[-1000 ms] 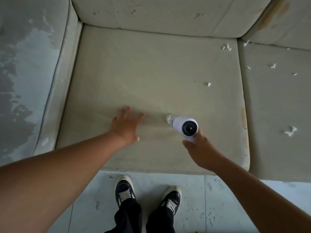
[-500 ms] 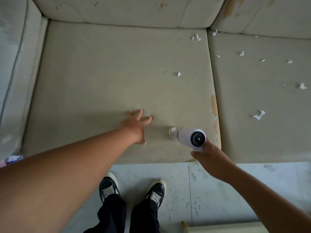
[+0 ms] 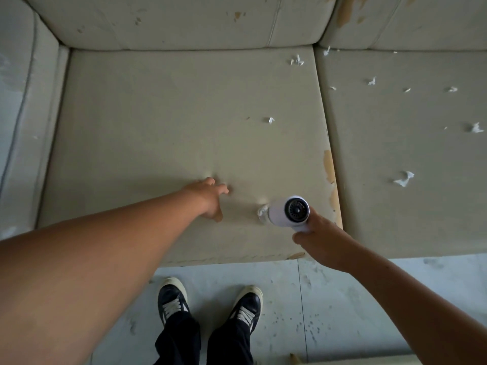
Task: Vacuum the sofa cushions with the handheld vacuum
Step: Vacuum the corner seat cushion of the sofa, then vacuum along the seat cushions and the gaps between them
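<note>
A white handheld vacuum (image 3: 288,212) with a round dark rear vent is gripped by my right hand (image 3: 317,239) around its handle. Its clear nozzle touches the left seat cushion (image 3: 171,122) near the front right part. My left hand (image 3: 210,197) presses on the same cushion just left of the nozzle, fingers spread and dimpling the fabric. White paper scraps lie on this cushion, one at mid right (image 3: 270,120) and a small cluster at the far right corner (image 3: 297,61). Several more scraps (image 3: 403,178) dot the right seat cushion (image 3: 411,143).
Back cushions (image 3: 184,19) with worn spots run along the top. A grey armrest (image 3: 23,106) borders the left side. The left cushion's right edge shows peeled brown patches (image 3: 329,164). My two dark shoes (image 3: 172,299) stand on the grey tiled floor (image 3: 342,299) before the sofa.
The vacuum and my right hand shifted rightward along the front of the left cushion. My left hand followed, staying pressed on the fabric just left of the nozzle. The view moved right.
</note>
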